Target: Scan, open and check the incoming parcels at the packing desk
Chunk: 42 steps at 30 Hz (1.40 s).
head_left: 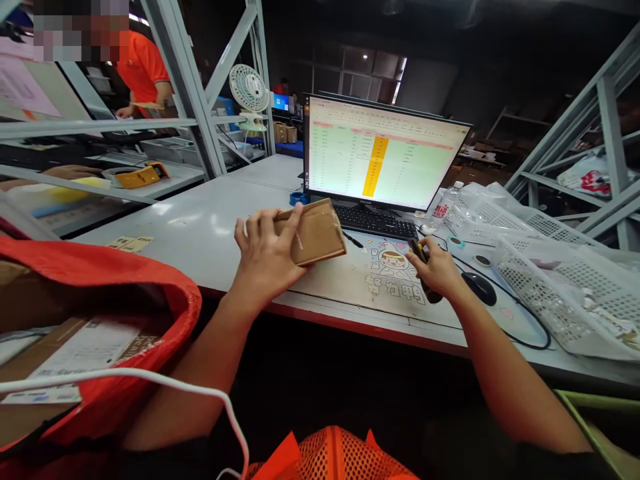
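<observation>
My left hand (pixel 267 250) grips a small brown cardboard box (pixel 320 233), thumb across its top face, tilted just above the desk's front part. In my right hand (pixel 440 270) is a black-and-yellow handheld tool (pixel 431 292); fingers cover much of it, so its exact kind is unclear. Beneath that hand lies a desk mat (pixel 393 263) printed with a cartoon figure and large characters. A black keyboard (pixel 380 221) sits behind the two hands, below a monitor (pixel 375 153) showing a spreadsheet with an orange column. A black mouse (pixel 479 288) rests right of my right hand.
White perforated baskets (pixel 530 280) and a plastic bottle (pixel 447 200) crowd the right side. At lower left, a red bag (pixel 170 283) holds parcels, with a white cable (pixel 165 379) crossing it. Blue tape (pixel 299 198) and a fan (pixel 249 88) are farther back. A co-worker in orange (pixel 145 63) stands beyond the metal frame.
</observation>
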### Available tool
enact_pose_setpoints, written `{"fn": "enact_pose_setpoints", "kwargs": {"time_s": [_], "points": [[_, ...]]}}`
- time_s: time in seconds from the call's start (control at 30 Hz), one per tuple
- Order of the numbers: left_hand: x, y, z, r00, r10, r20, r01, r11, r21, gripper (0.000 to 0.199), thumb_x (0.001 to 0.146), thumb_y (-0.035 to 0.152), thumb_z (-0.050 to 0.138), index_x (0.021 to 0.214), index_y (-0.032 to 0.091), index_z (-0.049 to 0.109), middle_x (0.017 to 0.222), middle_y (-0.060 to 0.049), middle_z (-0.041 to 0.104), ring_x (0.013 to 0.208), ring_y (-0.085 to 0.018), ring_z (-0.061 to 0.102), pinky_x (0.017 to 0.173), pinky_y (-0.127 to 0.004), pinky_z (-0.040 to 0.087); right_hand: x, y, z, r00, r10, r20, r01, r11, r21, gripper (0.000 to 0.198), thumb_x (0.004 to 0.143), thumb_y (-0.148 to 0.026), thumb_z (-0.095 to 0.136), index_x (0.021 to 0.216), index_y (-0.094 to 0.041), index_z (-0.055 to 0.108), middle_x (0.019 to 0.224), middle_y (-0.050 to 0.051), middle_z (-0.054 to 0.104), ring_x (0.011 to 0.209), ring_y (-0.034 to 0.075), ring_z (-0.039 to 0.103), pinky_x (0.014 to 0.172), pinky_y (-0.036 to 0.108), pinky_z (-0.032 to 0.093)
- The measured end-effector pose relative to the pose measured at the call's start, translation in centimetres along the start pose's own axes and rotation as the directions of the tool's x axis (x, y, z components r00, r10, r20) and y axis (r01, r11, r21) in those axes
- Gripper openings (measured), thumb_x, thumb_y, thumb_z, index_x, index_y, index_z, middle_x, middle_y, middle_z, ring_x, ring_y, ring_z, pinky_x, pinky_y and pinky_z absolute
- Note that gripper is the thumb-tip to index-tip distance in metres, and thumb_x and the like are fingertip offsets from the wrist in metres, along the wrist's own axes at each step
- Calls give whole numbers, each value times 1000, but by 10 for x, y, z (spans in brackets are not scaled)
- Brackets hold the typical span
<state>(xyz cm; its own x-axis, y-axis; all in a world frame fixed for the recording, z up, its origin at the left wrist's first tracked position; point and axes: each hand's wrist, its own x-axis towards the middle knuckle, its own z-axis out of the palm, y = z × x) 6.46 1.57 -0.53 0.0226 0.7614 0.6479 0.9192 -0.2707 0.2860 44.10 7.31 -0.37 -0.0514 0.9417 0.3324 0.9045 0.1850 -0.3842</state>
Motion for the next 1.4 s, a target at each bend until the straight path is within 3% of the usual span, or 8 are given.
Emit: {"fn": "enact_pose_setpoints", "kwargs": {"time_s": [0.07, 0.2, 0.4, 0.6, 0.97, 1.17, 1.3, 1.4], "points": [[6, 29, -8, 995, 57, 82, -69, 986, 149, 106, 78, 34, 90, 169, 27, 36, 160, -21, 39, 152, -52, 29, 128, -76, 8, 4, -17, -9, 999, -41, 9, 41, 999, -12, 37, 100, -50, 62, 122, -21, 61, 86, 9, 74, 73, 29, 69, 69, 35, 48], [-1, 68, 3, 976, 103, 191, -149, 958, 244, 103, 80, 19, 83, 170, 23, 34, 160, -24, 39, 151, -49, 32, 128, -75, 12, 3, -71, -8, 980, -188, 63, 192, 978, -80, 38, 103, -39, 62, 136, -21, 63, 101, 13, 78, 83, 30, 72, 72, 35, 49], [-16, 76, 9, 981, 93, 168, -141, 944, 298, 101, 80, 16, 80, 170, 20, 34, 159, -24, 42, 148, -48, 36, 126, -76, 18, -6, -115, 10, 967, -248, 58, 255, 944, -210, 44, 105, -33, 58, 147, -22, 61, 100, 13, 79, 88, 32, 73, 76, 35, 50], [-16, 75, 8, 979, 111, 171, -160, 938, 309, 108, 77, 14, 79, 172, 23, 29, 158, -23, 44, 147, -47, 36, 126, -74, 19, -16, -127, 10, 970, -224, 97, 244, 905, -349, 47, 106, -30, 55, 152, -19, 56, 97, 16, 79, 83, 32, 73, 74, 36, 52], [-14, 76, 8, 976, 104, 189, -153, 952, 266, 104, 78, 13, 77, 171, 21, 31, 159, -24, 41, 147, -48, 35, 124, -75, 20, -27, -133, 26, 987, -154, 55, 163, 935, -314, 59, 107, -28, 53, 164, -15, 43, 96, 18, 77, 84, 36, 73, 77, 43, 56], [-17, 75, 10, 973, 136, 186, -184, 944, 273, 102, 83, 15, 75, 173, 22, 26, 156, -23, 44, 146, -46, 37, 123, -74, 21, -24, -141, 14, 986, -81, 144, 134, 904, -406, 60, 107, -27, 54, 164, -14, 41, 101, 22, 76, 95, 42, 74, 81, 48, 56], [-18, 76, 8, 972, 121, 200, -176, 941, 289, 97, 85, 13, 72, 172, 22, 30, 154, -24, 44, 145, -45, 38, 122, -73, 24, -35, -149, 13, 970, -61, 234, 174, 847, -502, 49, 105, -15, 50, 154, -9, 49, 102, 23, 77, 95, 39, 76, 77, 42, 57], [-20, 76, 7, 970, 132, 205, -190, 937, 294, 95, 87, 10, 70, 171, 25, 31, 153, -23, 46, 144, -44, 39, 122, -73, 24, -51, -152, 14, 958, -6, 288, 165, 830, -532, 50, 104, -8, 45, 154, -7, 46, 104, 21, 77, 99, 35, 77, 79, 38, 57]]}}
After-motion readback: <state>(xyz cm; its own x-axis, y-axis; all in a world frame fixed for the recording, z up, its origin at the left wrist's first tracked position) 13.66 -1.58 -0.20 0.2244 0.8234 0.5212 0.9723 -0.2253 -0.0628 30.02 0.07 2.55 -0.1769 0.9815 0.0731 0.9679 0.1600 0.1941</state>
